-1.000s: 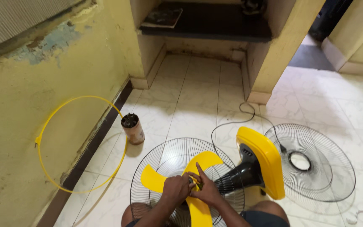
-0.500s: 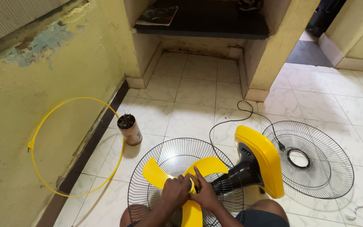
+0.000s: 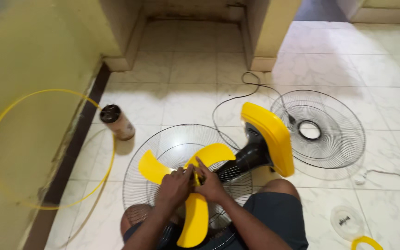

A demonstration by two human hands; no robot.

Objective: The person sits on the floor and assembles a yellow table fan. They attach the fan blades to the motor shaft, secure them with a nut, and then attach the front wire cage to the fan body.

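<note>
A yellow three-bladed fan blade [image 3: 194, 217] sits on a round wire guard [image 3: 163, 143] in front of my knees. My left hand [image 3: 176, 185] and my right hand [image 3: 209, 185] meet at the blade's hub, fingers curled around a small part in the middle that they hide. The black fan motor [image 3: 246, 159] with its yellow housing [image 3: 267, 134] lies tilted just right of the hub.
A second wire guard [image 3: 329, 127] lies on the tiles at the right, with a black cable [image 3: 232, 99] behind it. A yellow ring [image 3: 33, 148] leans on the left wall beside a brown can [image 3: 116, 122]. A clear round cap [image 3: 346, 222] lies at bottom right.
The view has tilted down, so the floor things sit higher in frame and my legs show. Both hands stay at the hub, and the blade has turned slightly.
</note>
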